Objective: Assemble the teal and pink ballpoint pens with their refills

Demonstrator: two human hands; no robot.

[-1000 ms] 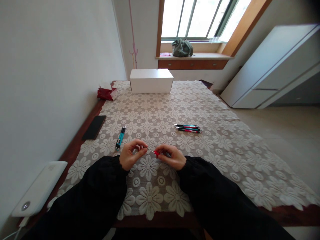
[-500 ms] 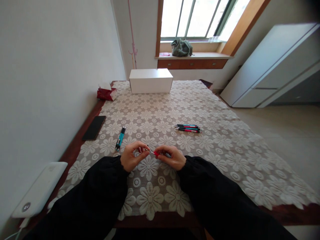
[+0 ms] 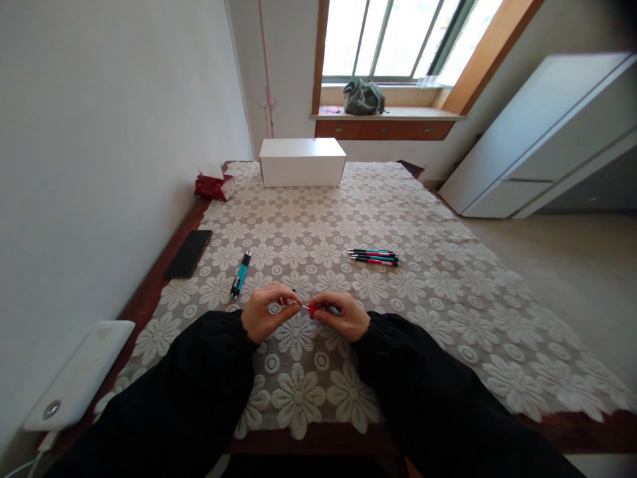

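Observation:
Over the near part of the table, my left hand (image 3: 269,311) is closed in a pinch on a thin, light pen part (image 3: 304,306). Facing it, my right hand (image 3: 344,313) grips a red pen barrel (image 3: 311,309), mostly covered by the fingers. The thin part meets the barrel's end between my fingertips; whether it sits inside, I cannot tell. A small dark tip shows above the left fingers. Left of that hand lie two blue-and-black pens (image 3: 241,275) side by side. Several blue and red pens (image 3: 374,257) lie in a row beyond my right hand.
A floral lace tablecloth (image 3: 298,395) covers the table. At the left edge are a black phone (image 3: 189,253), a white power bank (image 3: 82,375) with a cable, and a red tissue pack (image 3: 214,186). A white box (image 3: 302,163) stands at the far end.
Both hands stay almost in place, still pinching the pen parts. The left fingertips have shifted slightly right, closer to the right hand. The view has tilted a little.

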